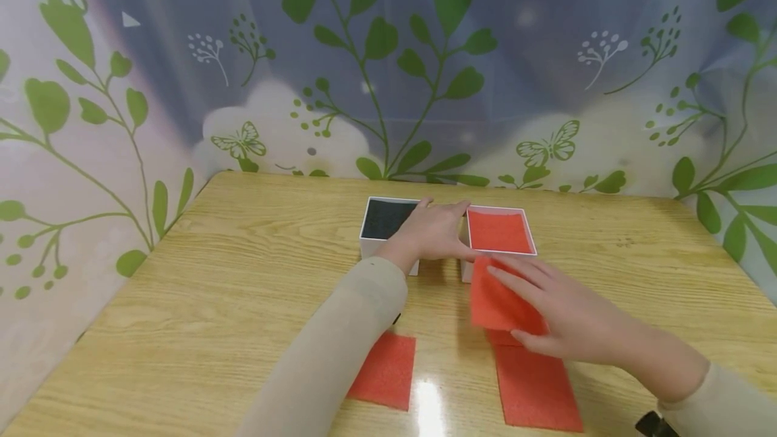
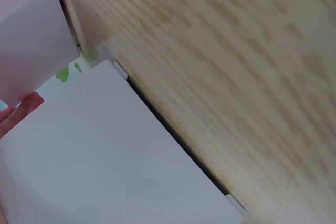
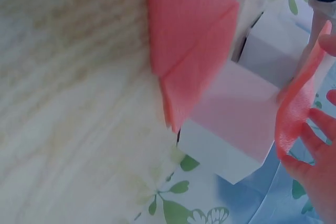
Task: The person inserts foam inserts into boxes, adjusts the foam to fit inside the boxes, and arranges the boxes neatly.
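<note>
Gripping a soft red square (image 1: 500, 299) between thumb and fingers, a person's right hand (image 1: 570, 319) is hovering just in front of the right box (image 3: 226, 145). The square is curving in that grip, probably because it is thin and limp. The left hand (image 1: 434, 231) is bridging the gap to the left box (image 1: 371, 247), its fingers spreading apart and touching the right box's rim, apparently to steady it. Red lining (image 1: 500, 231) is showing inside the right box, black lining (image 1: 388, 218) inside the left.

Nearer the wearer, a red pile (image 1: 540, 390) is lying under the right hand, seemingly placed there for easy reach, while a lone red piece (image 1: 388, 373) is resting beside the left sleeve (image 1: 340, 329). All are sharing a wood-grain counter (image 1: 273, 241) before a leafy curtain (image 1: 388, 73).

The right wrist view is revealing overlapping layers in the pile, which the head view is largely hiding; the left wrist view is exposing small tabs (image 2: 121, 70) along the boxes' bases.
</note>
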A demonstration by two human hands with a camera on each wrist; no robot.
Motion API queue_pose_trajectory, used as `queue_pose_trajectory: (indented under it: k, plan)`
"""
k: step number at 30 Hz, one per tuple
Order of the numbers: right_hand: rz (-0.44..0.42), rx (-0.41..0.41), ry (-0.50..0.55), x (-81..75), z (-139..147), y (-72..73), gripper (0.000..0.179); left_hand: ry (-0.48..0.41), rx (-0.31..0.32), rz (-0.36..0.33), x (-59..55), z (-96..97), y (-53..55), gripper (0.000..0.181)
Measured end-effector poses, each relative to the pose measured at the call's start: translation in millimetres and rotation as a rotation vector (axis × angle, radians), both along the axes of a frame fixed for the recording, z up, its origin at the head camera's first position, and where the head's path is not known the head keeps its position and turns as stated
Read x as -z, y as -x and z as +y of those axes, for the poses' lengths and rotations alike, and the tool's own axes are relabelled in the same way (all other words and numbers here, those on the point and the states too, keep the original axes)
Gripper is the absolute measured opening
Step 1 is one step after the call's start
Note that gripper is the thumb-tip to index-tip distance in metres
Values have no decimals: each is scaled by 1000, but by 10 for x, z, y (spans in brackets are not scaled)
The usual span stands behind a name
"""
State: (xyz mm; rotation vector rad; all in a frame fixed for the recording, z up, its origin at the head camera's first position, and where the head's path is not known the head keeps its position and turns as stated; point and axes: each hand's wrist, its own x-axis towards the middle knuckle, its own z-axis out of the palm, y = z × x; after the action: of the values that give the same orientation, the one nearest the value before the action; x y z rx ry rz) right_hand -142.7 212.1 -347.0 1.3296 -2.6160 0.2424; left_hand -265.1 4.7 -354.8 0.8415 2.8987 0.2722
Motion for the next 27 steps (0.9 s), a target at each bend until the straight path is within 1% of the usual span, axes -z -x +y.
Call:
queue_pose_trajectory:
  k: [3,10,13,17,22,27]
  plan:
    - [-6,12,9,-31,19,52,84,11,-5,-2,-3,4,1,95]
    - [-23,49,1,-84,55,151,82,2,-2,-17,25,19,6,97]
    - [-41,73,-4,-132,64,193,82,0,-1,-15,29,26,15,98]
    - [-56,83,-16,-180,58,245,81,-3,-3,-6,26,23,25,99]
    - [-54,85,-29,-179,55,305,78,10,1,2,12,14,10,99]
    - [-94,101,-42,-178,33,347,77,37,2,6,-3,11,-3,101]
